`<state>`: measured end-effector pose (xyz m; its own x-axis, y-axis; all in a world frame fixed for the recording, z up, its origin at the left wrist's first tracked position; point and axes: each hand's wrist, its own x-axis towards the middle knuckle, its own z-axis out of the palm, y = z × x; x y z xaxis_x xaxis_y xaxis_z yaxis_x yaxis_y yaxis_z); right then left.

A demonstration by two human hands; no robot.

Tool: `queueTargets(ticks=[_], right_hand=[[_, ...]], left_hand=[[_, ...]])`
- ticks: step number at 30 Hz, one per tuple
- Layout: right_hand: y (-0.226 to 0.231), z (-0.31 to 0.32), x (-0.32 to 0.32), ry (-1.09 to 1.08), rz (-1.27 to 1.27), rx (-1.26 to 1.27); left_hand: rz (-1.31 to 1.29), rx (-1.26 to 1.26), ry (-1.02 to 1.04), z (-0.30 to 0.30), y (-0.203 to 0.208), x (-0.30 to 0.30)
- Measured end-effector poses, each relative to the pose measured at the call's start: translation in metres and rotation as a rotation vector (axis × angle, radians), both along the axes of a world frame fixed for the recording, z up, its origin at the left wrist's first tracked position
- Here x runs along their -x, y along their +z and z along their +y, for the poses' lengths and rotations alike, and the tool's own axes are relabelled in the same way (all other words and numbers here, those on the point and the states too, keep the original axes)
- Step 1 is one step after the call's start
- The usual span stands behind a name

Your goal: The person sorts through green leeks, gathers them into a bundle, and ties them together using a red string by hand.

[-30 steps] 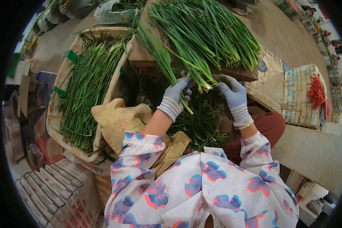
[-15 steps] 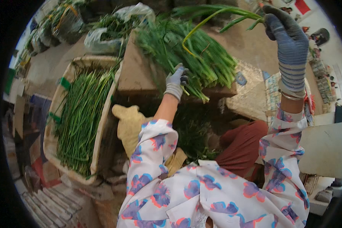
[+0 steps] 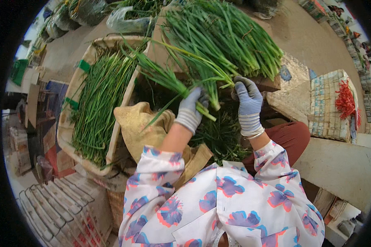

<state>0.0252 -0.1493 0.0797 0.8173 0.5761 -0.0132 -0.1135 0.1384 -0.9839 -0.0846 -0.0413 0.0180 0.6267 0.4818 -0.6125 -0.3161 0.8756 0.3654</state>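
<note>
My left hand (image 3: 191, 108), in a grey-blue glove, is closed around a small bunch of long green stalks like scallions (image 3: 163, 79); their leaves point up and left, their cut ends down and right. Close beside it, my gloved right hand (image 3: 248, 103) pinches the end of a yellowish-green stalk (image 3: 213, 71). That stalk's long leaf stretches away to the upper left. Just beyond both hands, a large pile of the same greens (image 3: 231, 35) lies on a brown box (image 3: 160, 51), cut ends toward the right. Below my hands, loose green scraps (image 3: 224, 142) lie in shadow.
To the left stands a cream crate (image 3: 63, 123) full of thin green stalks (image 3: 97, 111). A tan cloth (image 3: 142, 121) hangs beside it. Red ties (image 3: 346, 102) lie on a wrapped stack (image 3: 323, 103) at the right. Behind is a clear plastic bag (image 3: 127, 21).
My right hand has come down from the upper right to beside my left. My left hand has drawn a small bunch off the pile toward me. The view has shifted.
</note>
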Motion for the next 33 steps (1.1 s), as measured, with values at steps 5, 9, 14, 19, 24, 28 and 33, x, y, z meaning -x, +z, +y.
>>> queueTargets(ticks=[5,9,14,19,24,28,33], right_hand=[[-0.015,-0.009,0.02,0.221,0.136,0.104],[-0.01,-0.006,0.024,0.456,0.171,0.205],[-0.016,0.011,0.018,0.321,-0.032,0.171],[0.002,-0.016,0.022,0.533,0.436,-0.177],[0.007,-0.018,0.013,0.495,-0.043,0.277],[-0.023,0.015,0.014,0.322,-0.305,0.342],[-0.031,0.016,0.015,0.166,-0.446,0.096]], left_hand=[[-0.541,-0.051,-0.155,0.021,0.019,0.008],[-0.402,-0.125,-0.149,0.023,0.017,0.009],[-0.151,-0.233,-0.098,0.017,0.02,0.001],[0.044,-0.116,0.018,0.028,0.017,-0.001],[0.057,-0.098,0.085,0.027,0.018,-0.005],[0.12,-0.219,0.034,0.022,0.019,-0.012],[0.076,-0.228,0.05,0.022,0.016,-0.019]])
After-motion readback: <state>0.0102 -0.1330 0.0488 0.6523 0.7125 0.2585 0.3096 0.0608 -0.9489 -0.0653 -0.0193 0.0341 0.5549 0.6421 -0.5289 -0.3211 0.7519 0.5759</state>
